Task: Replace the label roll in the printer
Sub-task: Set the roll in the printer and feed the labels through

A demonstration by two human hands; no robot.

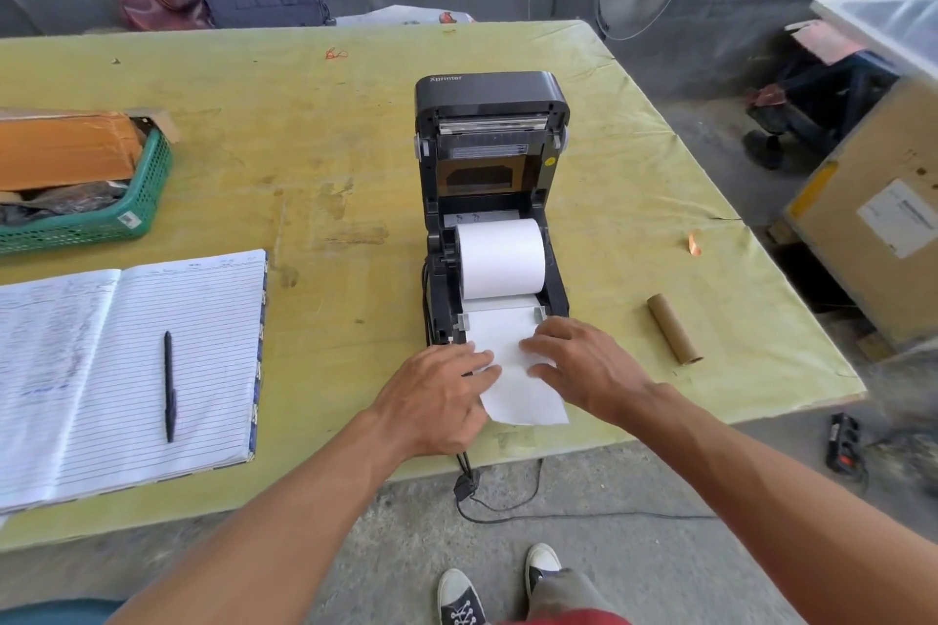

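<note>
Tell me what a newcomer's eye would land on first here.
The black printer at the middle of the yellow-green table, its lid up and a fresh white label roll seated inside. Just in front, the left hand and right hand press flat on the paper strip drawn from the roll. An empty cardboard core lies to the right.

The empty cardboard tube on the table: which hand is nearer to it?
Right. The right hand rests on the paper strip at the printer's front, just left of the cardboard tube. The left hand lies further left, across the strip.
</note>
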